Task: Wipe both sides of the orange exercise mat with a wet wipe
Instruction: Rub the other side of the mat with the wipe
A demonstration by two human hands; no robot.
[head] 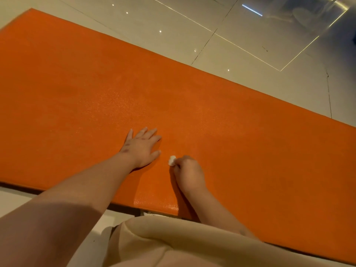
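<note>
The orange exercise mat lies flat on the tiled floor and runs diagonally from upper left to lower right. My left hand rests flat on the mat near its front edge, fingers spread and straight. Just to its right, my right hand is curled into a fist and pinches a small wad of white wet wipe against the mat surface. Only a small part of the wipe shows beyond the fingers.
Glossy pale floor tiles surround the mat, with light reflections at the upper right. My knee in beige cloth sits at the mat's front edge. A strip of floor shows at the lower left.
</note>
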